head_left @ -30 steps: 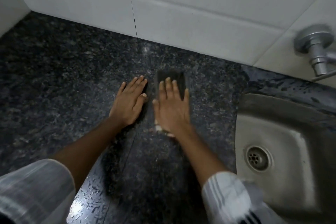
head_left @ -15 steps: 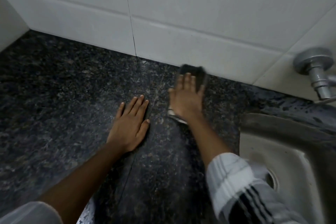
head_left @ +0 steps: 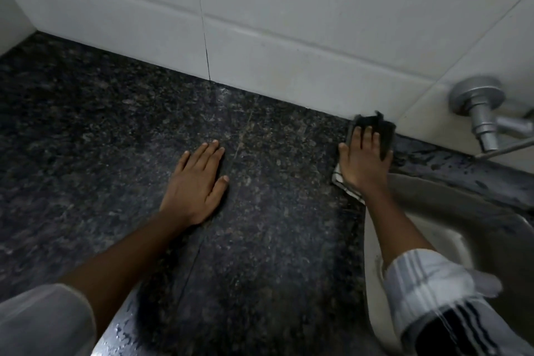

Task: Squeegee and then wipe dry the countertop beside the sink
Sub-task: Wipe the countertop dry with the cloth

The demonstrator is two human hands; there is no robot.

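The countertop (head_left: 274,211) is dark speckled granite, with a wet sheen near its front edge. My right hand (head_left: 362,162) presses flat on a dark cloth (head_left: 383,128) with a pale checked edge, at the back of the counter where the wall meets the sink's rim. Its fingers are spread over the cloth, which bunches against the tile. My left hand (head_left: 196,182) lies flat and open on the bare granite at the centre, holding nothing. No squeegee is visible.
White wall tiles (head_left: 289,37) run along the back and left. A steel sink (head_left: 476,225) sits at the right, its rim under my right forearm. A metal tap (head_left: 479,113) juts from the wall above it. Water drops lie on the strip behind the sink.
My right hand has slid the cloth away from me and to the right, from beside the left hand to the back corner by the sink. The left hand has stayed planted.
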